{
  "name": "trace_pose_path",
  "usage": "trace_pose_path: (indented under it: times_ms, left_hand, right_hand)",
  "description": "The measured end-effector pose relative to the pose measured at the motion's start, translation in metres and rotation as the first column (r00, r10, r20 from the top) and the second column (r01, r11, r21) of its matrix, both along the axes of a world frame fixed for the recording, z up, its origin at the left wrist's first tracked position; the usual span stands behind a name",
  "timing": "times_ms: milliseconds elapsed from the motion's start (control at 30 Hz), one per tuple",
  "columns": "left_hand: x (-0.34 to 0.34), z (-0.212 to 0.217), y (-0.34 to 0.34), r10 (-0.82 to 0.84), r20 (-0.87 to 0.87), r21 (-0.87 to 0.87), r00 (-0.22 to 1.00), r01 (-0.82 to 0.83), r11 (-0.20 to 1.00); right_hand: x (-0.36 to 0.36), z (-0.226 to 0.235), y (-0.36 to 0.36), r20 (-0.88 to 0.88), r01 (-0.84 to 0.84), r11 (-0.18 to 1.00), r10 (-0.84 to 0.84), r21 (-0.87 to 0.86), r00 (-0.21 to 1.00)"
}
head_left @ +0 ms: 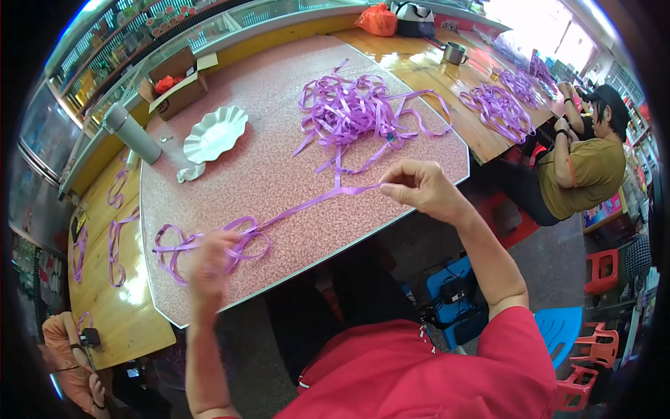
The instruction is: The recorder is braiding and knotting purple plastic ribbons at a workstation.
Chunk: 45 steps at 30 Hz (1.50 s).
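Left hand point(208, 260) grips few finished ribbon loops point(209, 243) at table point(279, 174) near edge; right hand point(426, 187) pinches taut strand point(314, 199); big tangled pile point(356, 112) mid-table left unwound

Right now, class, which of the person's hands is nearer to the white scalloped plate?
Left. The left hand is below the white scalloped plate; the right hand is far off to its right.

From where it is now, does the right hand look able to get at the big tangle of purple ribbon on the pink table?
Probably yes. The right hand pinches a ribbon strand just short of the purple ribbon tangle, with only bare pink table and loose strands between them.
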<state>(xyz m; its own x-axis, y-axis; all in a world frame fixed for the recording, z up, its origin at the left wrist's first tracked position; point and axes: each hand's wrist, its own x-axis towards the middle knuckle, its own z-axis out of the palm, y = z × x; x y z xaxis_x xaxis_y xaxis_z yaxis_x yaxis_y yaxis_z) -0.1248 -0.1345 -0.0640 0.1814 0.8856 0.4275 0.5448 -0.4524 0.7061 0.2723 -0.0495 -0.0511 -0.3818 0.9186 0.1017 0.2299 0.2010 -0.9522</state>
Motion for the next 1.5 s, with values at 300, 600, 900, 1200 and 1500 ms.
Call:
trace_pose_path:
  times_ms: [300,600,900,1200,1500]
  left_hand:
    - [0.173,-0.035,0.005,-0.144,0.798,-0.160,0.586,0.436,0.886]
    - [0.169,-0.049,-0.005,-0.008,0.868,-0.131,0.497,0.244,0.961]
    - [0.164,-0.035,-0.007,0.158,0.894,-0.277,0.419,0.240,0.930]
    - [0.167,-0.038,-0.012,0.132,0.941,-0.231,0.311,0.306,0.924]
    - [0.157,-0.049,0.005,0.205,0.978,-0.196,0.033,0.480,0.855]
  right_hand:
    - [-0.054,0.017,-0.046,0.121,-0.092,0.922,0.050,0.377,0.991]
    - [-0.071,-0.007,-0.047,-0.001,0.025,0.854,-0.029,0.519,1.000]
    - [-0.072,-0.021,-0.046,-0.021,-0.039,0.870,0.057,0.492,0.998]
    - [-0.083,-0.033,-0.057,-0.080,0.056,0.884,-0.022,0.464,0.997]
    - [-0.082,-0.040,-0.062,-0.187,0.174,0.878,-0.098,0.446,0.977]
